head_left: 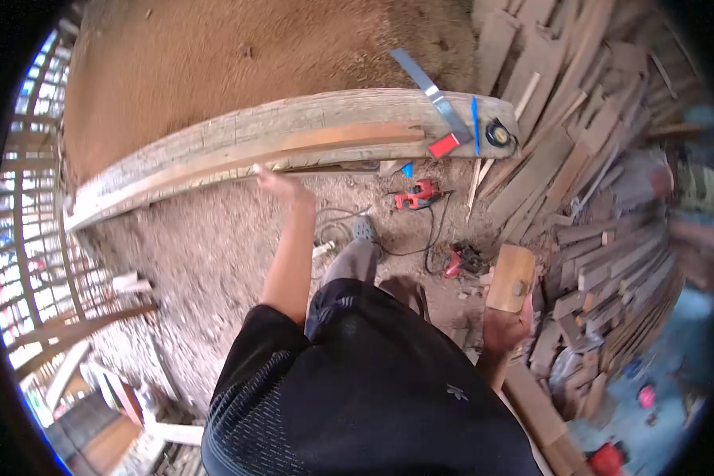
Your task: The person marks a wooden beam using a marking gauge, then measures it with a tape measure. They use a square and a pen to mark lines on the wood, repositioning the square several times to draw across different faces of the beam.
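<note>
My left hand [279, 186] hovers at the near edge of a long, weathered plank bench [325, 107], empty, its fingers loosely stretched and slightly blurred. Close beyond its fingertips lies a long, narrow reddish wood strip [317, 141] along the bench. Down at my right side, my right hand [506, 327] is closed around the lower end of a flat wooden piece [510, 274] with a small round knob or block on its face. On the bench's right end rest a try square [435, 97] with a red handle, a blue pencil or pen [475, 125] and a tape measure [497, 133].
A red power tool [419, 195] with a dark cord lies on the shavings-covered floor before my foot. Another red tool [457, 262] sits farther right. Stacked boards [611, 262] fill the right side, and sawdust [238, 55] is heaped behind the bench.
</note>
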